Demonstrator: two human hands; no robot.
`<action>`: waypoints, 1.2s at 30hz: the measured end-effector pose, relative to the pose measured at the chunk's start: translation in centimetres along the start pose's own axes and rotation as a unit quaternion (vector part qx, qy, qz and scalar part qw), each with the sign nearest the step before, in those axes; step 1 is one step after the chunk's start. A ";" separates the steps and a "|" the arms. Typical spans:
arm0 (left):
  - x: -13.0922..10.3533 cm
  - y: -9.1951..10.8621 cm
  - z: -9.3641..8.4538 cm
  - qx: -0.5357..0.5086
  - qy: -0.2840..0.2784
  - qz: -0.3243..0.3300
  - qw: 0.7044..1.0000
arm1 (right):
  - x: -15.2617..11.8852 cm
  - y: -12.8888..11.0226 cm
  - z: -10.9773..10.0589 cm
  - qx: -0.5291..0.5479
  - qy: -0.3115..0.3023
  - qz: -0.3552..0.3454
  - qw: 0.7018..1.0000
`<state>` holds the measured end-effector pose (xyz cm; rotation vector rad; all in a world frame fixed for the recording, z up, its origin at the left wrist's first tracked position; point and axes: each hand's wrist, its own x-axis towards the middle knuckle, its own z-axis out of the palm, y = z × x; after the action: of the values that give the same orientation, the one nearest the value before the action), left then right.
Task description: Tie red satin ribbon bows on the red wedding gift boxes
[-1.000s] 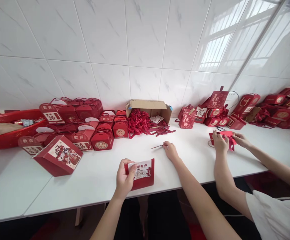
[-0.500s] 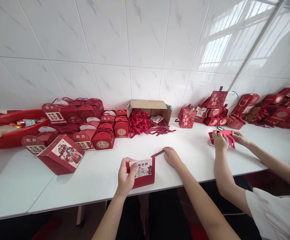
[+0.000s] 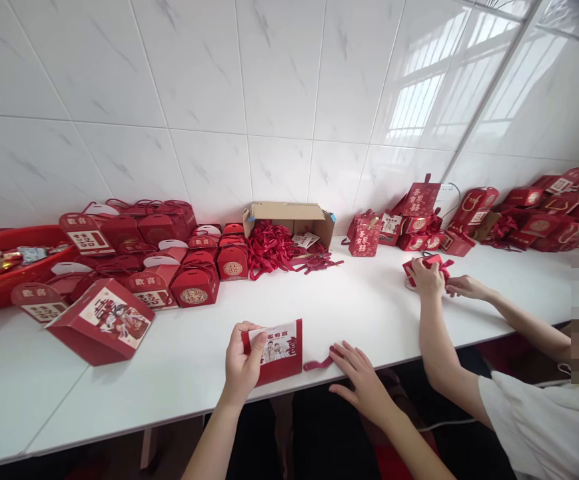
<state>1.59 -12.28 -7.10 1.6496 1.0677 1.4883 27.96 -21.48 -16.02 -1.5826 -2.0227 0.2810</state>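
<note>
My left hand (image 3: 243,363) grips the left side of a red gift box (image 3: 284,370), its thumb lying over the white printed panel. The box is at the table's front edge and its lower side rests near that edge. To its right, a short dark-red ribbon strip (image 3: 317,365) lies on the table. My right hand (image 3: 362,380) has its fingers spread flat, the fingertips at the ribbon's right end. Whether the fingertips press on the ribbon I cannot tell.
A cardboard box (image 3: 289,212) of red ribbons stands by the wall. Left are several filled-out red gift boxes (image 3: 195,283), a larger tilted red box (image 3: 102,323) and a red basin (image 3: 14,283) with sweets. At right, a co-worker's hands (image 3: 432,279) handle a small red box.
My right hand has come down toward the front edge and its fingers have spread; the ribbon strip has moved down with it. The view has shifted slightly. The co-worker's box has turned.
</note>
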 end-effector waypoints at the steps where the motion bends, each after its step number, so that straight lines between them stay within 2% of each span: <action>1: 0.0 0.0 0.0 0.000 0.001 0.000 1.000 | -0.5 0.4 0.1 0.009 0.013 -0.012 1.000; 5: 0.1 0.0 0.1 0.002 0.004 0.000 1.000 | -1.4 1.8 0.5 0.070 0.093 -0.040 0.992; 10: 0.0 -0.5 0.1 0.010 0.006 -0.002 1.000 | -2.1 1.9 0.2 0.132 0.137 -0.036 0.981; 14: 0.0 -0.5 0.1 0.012 0.007 0.000 1.000 | -2.7 0.6 -0.3 0.183 0.203 0.006 0.962; 17: 0.0 -0.3 0.1 0.010 0.008 0.001 1.000 | -3.1 -0.6 -0.5 0.241 0.227 0.068 0.941; 19: 0.0 -0.3 0.1 0.008 0.009 0.001 1.000 | -3.2 -1.2 -0.3 0.332 0.243 0.133 0.902; 21: 0.0 -0.3 0.2 0.006 0.013 0.000 1.000 | -3.2 -1.5 0.2 0.438 0.260 0.193 0.839; 23: 0.0 -0.3 0.4 0.004 0.018 -0.003 1.000 | -3.2 -1.4 0.8 0.512 0.267 0.228 0.783; 24: 0.0 -0.4 0.4 0.003 0.019 -0.006 1.000 | -3.1 -1.4 1.2 0.533 0.270 0.237 0.765; 30: 0.0 -0.5 0.6 -0.004 0.026 -0.021 0.999 | -2.4 -1.3 3.3 0.634 0.301 0.259 0.664; 33: 0.0 -0.5 0.6 -0.005 0.026 -0.024 0.999 | -1.9 -1.7 4.6 0.661 0.315 0.261 0.629; 36: -0.1 -0.5 0.7 -0.008 0.028 -0.025 0.999 | -1.5 -2.1 5.6 0.674 0.328 0.265 0.607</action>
<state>2.16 -12.05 -7.68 1.5677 1.1172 1.5145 23.47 -22.59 -20.14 -0.8756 -0.3034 0.9719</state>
